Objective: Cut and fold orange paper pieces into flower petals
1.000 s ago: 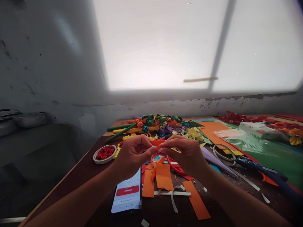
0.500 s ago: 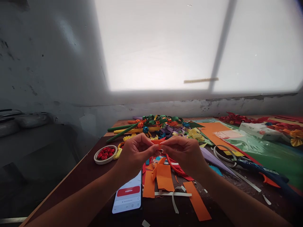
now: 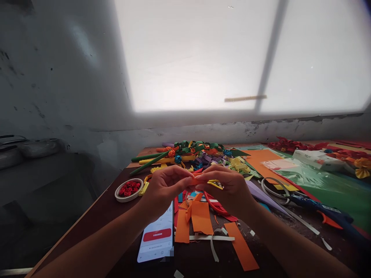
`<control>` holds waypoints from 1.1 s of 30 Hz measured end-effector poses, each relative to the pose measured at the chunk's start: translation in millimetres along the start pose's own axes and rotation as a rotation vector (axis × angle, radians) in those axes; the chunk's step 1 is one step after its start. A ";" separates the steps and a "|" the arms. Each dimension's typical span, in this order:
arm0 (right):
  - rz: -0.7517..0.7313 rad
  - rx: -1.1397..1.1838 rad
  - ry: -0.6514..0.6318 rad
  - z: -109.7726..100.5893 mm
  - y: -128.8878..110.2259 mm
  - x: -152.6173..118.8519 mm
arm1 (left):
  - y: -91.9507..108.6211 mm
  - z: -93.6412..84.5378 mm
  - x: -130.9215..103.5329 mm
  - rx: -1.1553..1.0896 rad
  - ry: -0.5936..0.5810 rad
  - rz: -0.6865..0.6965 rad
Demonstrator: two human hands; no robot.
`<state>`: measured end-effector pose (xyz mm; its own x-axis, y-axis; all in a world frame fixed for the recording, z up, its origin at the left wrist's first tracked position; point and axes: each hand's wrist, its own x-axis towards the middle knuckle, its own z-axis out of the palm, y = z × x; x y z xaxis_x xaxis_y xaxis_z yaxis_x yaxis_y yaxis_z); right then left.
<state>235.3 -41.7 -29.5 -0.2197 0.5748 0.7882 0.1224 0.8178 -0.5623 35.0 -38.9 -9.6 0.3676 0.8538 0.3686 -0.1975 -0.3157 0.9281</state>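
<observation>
Above the middle of the table, my left hand [image 3: 166,189] and my right hand [image 3: 228,189] meet at the fingertips. Both pinch a small orange paper strip [image 3: 198,175], mostly covered by the fingers. A thin yellow loop [image 3: 216,184] shows in the gap below my right index finger; whether the hand touches it I cannot tell. Beneath the hands lie cut orange paper pieces [image 3: 202,218], with another orange strip [image 3: 242,246] nearer the front. A phone [image 3: 158,235] with a lit screen lies below my left wrist.
A tape roll [image 3: 117,195] at the left encloses small red paper pieces [image 3: 129,188]. Rolled green paper tubes [image 3: 150,163] and colourful curled paper [image 3: 208,156] are piled at the back. To the right are a lilac paper piece [image 3: 265,197], plastic-covered sheets [image 3: 315,177] and a white box [image 3: 315,159].
My right fingers have shifted over the orange strip and flattened, with the strip now more covered. The yellow loop has come into view under my right hand. My left hand has barely moved.
</observation>
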 end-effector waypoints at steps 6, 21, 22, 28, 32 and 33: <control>0.079 -0.013 0.064 0.7 -1.2 -1.9 | 0.6 5.1 -2.4 0.105 0.063 0.097; 0.400 0.371 0.192 11.6 -5.6 0.6 | 0.6 10.8 -1.4 0.117 0.169 0.131; 0.411 0.399 0.201 11.6 -6.5 1.4 | 0.3 10.4 -1.8 0.126 0.176 0.128; 0.518 0.441 0.146 8.2 -2.8 3.1 | -1.2 8.3 -2.2 0.141 0.205 0.135; 0.488 0.408 0.153 7.7 0.8 1.6 | -1.8 7.3 0.8 0.144 0.179 0.077; 0.464 0.401 0.169 7.8 1.1 1.4 | -2.5 6.9 1.5 0.154 0.162 0.051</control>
<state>227.5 -40.3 -31.0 -0.0713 0.8902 0.4499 -0.2111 0.4274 -0.8791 42.3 -39.7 -11.1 0.2078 0.8863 0.4138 -0.0662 -0.4094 0.9100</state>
